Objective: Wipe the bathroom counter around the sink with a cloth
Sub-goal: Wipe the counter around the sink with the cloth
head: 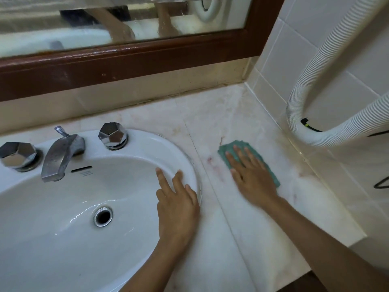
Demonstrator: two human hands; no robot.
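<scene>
One head-worn wide-angle cam, close in, facing fwd & steeply down. The sink [147, 138] fills 7–9 o'clock, cropped at left & bottom edges; counter [210, 114] runs centre to 5 o'clock; mirror frame [147, 60] spans 10–12 o'clock; tiled wall [280, 60] w/ hose [336, 135] at 2–3 o'clock. Edges bow from lens distortion.

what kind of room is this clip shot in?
Most likely a home or hotel bathroom: a white sink with a chrome tap set in a stone-look counter, a wood-framed mirror above, and a tiled wall alongside.
</scene>
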